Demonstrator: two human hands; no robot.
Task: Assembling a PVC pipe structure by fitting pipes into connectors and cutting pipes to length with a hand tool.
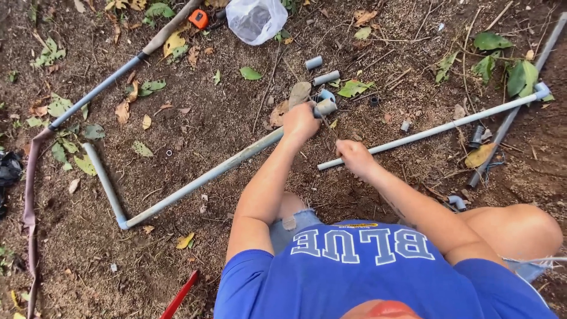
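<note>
Left hand [299, 122] closed around grey pipe [201, 177] just behind its end fitting [325, 107], right hand [353, 155] gripping thin stick [328, 127], bare leaf-strewn soil [207, 118] outdoors.

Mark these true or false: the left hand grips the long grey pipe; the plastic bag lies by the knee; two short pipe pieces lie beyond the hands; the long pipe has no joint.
1. True: the left hand is closed around the long grey pipe near its upper end.
2. False: the plastic bag lies at the top, beside the orange tape measure.
3. True: the short pipe pieces lie on soil.
4. False: an elbow joins it to a shorter pipe.
</note>
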